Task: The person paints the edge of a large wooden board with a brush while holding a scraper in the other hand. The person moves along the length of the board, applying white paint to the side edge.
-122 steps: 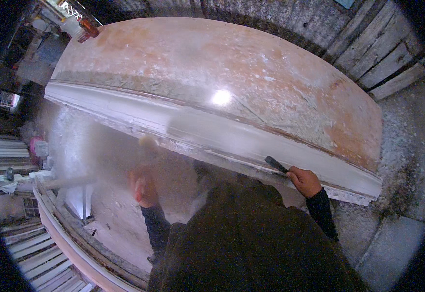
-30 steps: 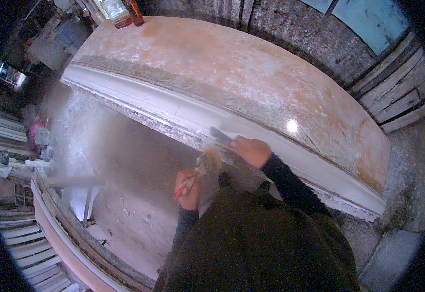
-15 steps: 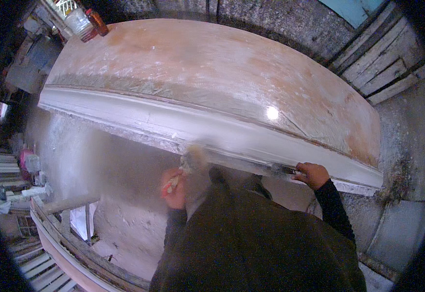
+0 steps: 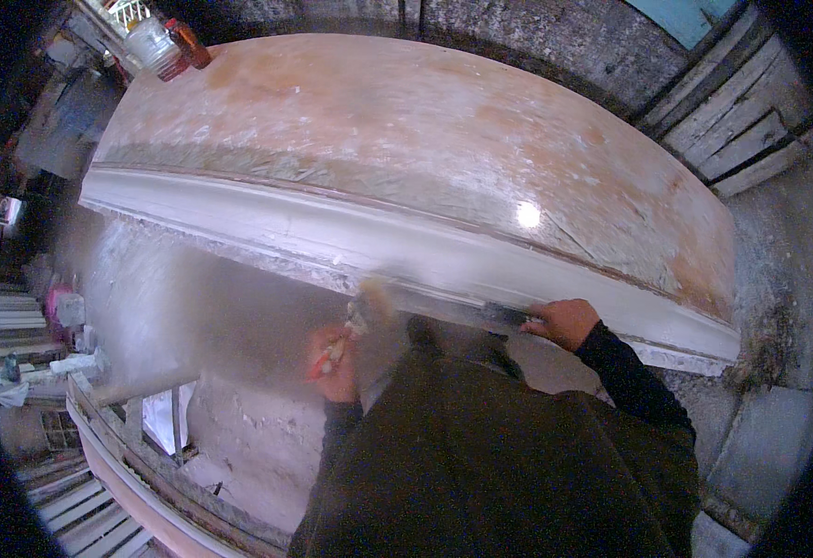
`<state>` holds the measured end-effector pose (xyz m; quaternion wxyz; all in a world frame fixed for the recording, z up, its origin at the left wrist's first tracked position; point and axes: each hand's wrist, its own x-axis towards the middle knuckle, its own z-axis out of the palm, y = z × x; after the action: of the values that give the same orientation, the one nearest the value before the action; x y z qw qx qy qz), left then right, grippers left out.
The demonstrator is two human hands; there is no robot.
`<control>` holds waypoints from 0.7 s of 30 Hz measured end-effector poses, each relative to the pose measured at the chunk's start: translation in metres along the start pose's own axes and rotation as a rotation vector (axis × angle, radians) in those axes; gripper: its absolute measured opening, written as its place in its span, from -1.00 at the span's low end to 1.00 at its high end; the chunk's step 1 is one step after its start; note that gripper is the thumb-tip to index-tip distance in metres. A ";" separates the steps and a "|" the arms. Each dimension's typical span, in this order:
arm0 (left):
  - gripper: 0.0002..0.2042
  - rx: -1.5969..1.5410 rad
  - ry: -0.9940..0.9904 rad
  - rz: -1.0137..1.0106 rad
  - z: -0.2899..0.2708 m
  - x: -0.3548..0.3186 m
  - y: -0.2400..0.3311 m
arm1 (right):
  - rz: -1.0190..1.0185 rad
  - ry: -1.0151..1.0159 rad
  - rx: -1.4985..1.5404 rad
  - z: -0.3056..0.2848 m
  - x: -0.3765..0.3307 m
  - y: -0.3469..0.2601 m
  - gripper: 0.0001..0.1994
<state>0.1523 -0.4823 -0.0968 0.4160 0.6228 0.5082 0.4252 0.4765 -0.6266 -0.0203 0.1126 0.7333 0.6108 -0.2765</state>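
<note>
A long curved plaster piece (image 4: 379, 112), blotched pink and tan, lies across the view. Smooth white moulding (image 4: 267, 216) runs along its near edge. Closed around the red handle of a brush (image 4: 372, 302) is my left hand (image 4: 335, 358); the tan bristles are up by the moulding's lower edge. My right hand (image 4: 569, 322) grips a dark flat tool (image 4: 499, 314) close against that same edge, farther right. Motion and blur hide the tool's tip, and I cannot tell whether it touches the moulding.
Beyond the piece's far left end stand a clear jar (image 4: 151, 42) and a brown bottle (image 4: 189, 45). A second curved piece on a wooden frame (image 4: 137, 460) lies at the lower left. Wooden planks (image 4: 741, 130) lean at the upper right, and a pink object (image 4: 58, 302) sits at the left.
My right hand has slid left along the moulding's edge with the dark tool. The left hand, still on the brush, has barely moved.
</note>
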 end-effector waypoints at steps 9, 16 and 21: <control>-0.87 -0.267 0.180 -0.101 -0.016 -0.001 0.013 | -0.262 0.088 0.100 -0.023 0.108 -0.097 -0.57; -0.88 -0.274 0.262 -0.107 -0.020 0.002 0.026 | -0.300 0.071 0.259 -0.077 0.135 -0.139 -0.49; -0.91 -0.163 0.205 -0.024 -0.022 0.001 0.017 | -0.190 -0.003 0.218 -0.055 0.099 -0.055 -0.47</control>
<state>0.1367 -0.4815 -0.0741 0.4162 0.5338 0.5193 0.5217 0.4482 -0.5040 -0.0195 0.0067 0.6798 0.6436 -0.3516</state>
